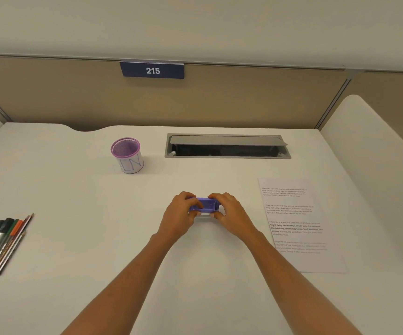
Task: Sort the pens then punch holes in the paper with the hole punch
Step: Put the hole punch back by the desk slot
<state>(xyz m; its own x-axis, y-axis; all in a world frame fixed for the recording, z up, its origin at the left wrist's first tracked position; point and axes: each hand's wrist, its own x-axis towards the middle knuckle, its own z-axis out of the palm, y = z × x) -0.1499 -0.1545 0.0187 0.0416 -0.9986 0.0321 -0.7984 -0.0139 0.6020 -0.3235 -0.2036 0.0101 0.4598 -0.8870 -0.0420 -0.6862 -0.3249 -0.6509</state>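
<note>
Head view: both hands [183,213] [229,212] clasp hole punch [204,205] mid-desk.

Pens [1,243] left, paper [297,226] right.

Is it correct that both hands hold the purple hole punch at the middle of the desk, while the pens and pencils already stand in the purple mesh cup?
Not quite. The head view shows the left hand and right hand holding the purple hole punch, but the purple mesh cup appears empty. The pens and pencils lie on the desk at its left edge.
</note>
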